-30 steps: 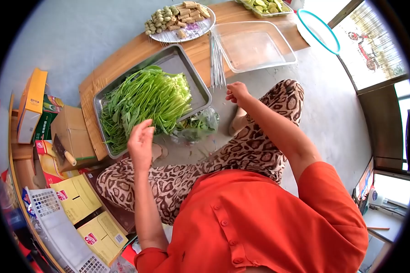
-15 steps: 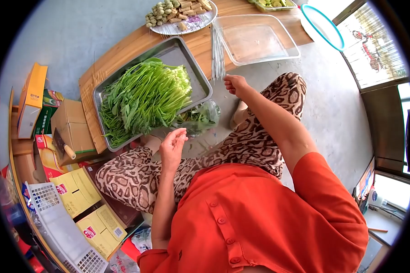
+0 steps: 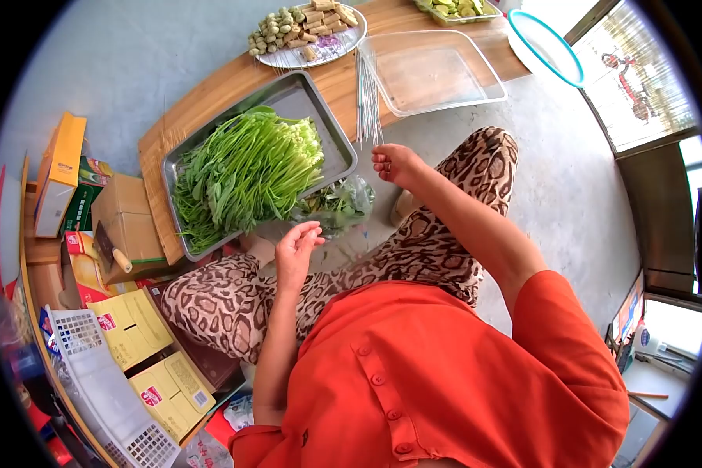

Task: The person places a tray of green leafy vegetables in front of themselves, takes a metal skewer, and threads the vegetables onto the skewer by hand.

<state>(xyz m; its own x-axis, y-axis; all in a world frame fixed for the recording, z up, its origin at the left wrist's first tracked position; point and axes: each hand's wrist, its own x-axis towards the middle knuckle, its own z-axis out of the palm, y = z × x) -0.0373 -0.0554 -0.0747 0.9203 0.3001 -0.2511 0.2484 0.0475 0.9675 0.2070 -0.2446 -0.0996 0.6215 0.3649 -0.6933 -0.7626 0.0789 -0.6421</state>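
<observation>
With hands apart, the left hand (image 3: 292, 256) is open near the greens (image 3: 249, 168) at ten o'clock, and the right hand (image 3: 396, 164) curls, maybe pinching one, by thin sticks (image 3: 367, 105) at twelve, likely poking past the table (image 3: 210, 97) for easy grabbing.

From here I see my wearer in a short-sleeved, buttoned red top (image 3: 444, 366) and brown-and-cream animal-print trousers (image 3: 218, 316).

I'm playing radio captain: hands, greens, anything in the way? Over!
Left hand open, looks empty. Right hand curled by thin sticks, hold unclear. Greens piled in tray. Leafy bag beside it; nothing seen blocking the sticks.
</observation>
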